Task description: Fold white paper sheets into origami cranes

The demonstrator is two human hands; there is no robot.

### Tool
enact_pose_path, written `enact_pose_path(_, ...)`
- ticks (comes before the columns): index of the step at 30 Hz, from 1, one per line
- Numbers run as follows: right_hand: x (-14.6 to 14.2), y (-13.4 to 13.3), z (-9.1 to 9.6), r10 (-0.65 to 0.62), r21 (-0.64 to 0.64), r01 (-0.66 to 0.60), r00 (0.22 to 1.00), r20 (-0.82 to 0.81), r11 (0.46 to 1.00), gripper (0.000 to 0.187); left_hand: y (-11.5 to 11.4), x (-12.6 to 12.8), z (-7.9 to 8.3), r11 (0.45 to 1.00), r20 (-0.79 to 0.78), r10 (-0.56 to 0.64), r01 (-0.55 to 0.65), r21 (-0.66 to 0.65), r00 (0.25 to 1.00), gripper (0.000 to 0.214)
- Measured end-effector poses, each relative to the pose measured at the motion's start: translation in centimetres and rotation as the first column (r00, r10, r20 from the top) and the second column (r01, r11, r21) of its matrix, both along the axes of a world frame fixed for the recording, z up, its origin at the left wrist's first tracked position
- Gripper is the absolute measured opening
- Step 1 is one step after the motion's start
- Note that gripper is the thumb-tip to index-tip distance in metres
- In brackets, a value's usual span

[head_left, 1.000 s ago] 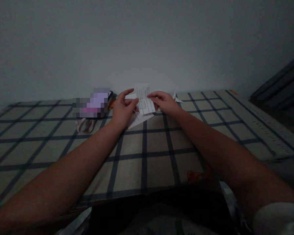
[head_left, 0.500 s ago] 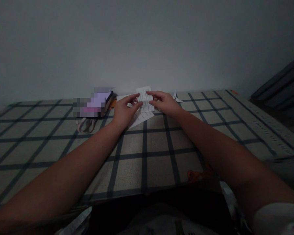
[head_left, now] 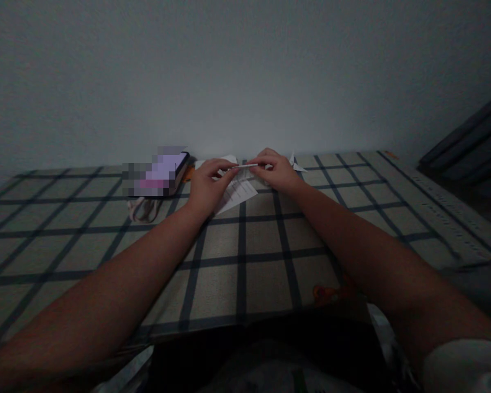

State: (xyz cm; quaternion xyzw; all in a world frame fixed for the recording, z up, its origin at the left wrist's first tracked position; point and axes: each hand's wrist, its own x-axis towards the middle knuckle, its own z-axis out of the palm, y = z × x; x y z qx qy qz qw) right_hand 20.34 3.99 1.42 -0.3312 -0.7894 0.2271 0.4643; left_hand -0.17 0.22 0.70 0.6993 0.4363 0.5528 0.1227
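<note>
Nearest me: a pale sleeve (head_left: pixel 464 360) at my right elbow, then an orange thing (head_left: pixel 323 293) by the cloth's near edge, too dim to name. The tablecloth (head_left: pixel 262 234) is pale with dark crossing stripes; it looks woven and lies mostly flat.

Out at arm's length, over the cloth, my left hand (head_left: pixel 208 183) and right hand (head_left: pixel 280 172) pinch one paper slip (head_left: pixel 247 165) between thumbs and fingertips, one hand at either end. Seen edge-on, it is only a thin white bar, nearly level. Whether it is folded, I can't tell.

Handling, as I judge it: press evenly from both sides, keep both ends level, and let the fingertips do the work, since thin paper should buckle or crease askew if one pinch outweighs the other. Light outward tension ought to keep the edge straight; hard pulling could tear it.

Below the slip, a loose sheet (head_left: pixel 243 191), white, dark marks, pointed corner toward me. Left of my left hand, a phone (head_left: pixel 169 166), screen blurred, with a soft-looking loop strap (head_left: pixel 133 212). Just past my right hand, a sharp-pointed white paper shape (head_left: pixel 295 165). Behind everything, a plain grey wall (head_left: pixel 245 76).
</note>
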Motion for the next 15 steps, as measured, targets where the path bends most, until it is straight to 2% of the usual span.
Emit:
enact_pose_path(4, -0.06, -0.05, 0.07, 0.034, -0.055, -0.034, 0.999, -0.006, 0.998, 0.012, -0.17, 0.13, 0.03, 0.995, 0.064, 0.034, -0.028, -0.093, 0.997, 0.021)
enact_pose_path(10, -0.24, -0.26, 0.12, 0.101, -0.128, -0.102, 0.995, -0.018, 0.987, 0.02, 0.28, 0.08, -0.62, 0.988, 0.147, -0.02, 0.042, -0.145, 0.989, 0.022)
enact_pose_path(15, -0.36, -0.3, 0.17, 0.09, -0.136, -0.094, 0.995, -0.035, 0.986, 0.021, 0.16, 0.22, -0.53, 0.984, 0.164, -0.05, 0.077, -0.161, 0.985, 0.023)
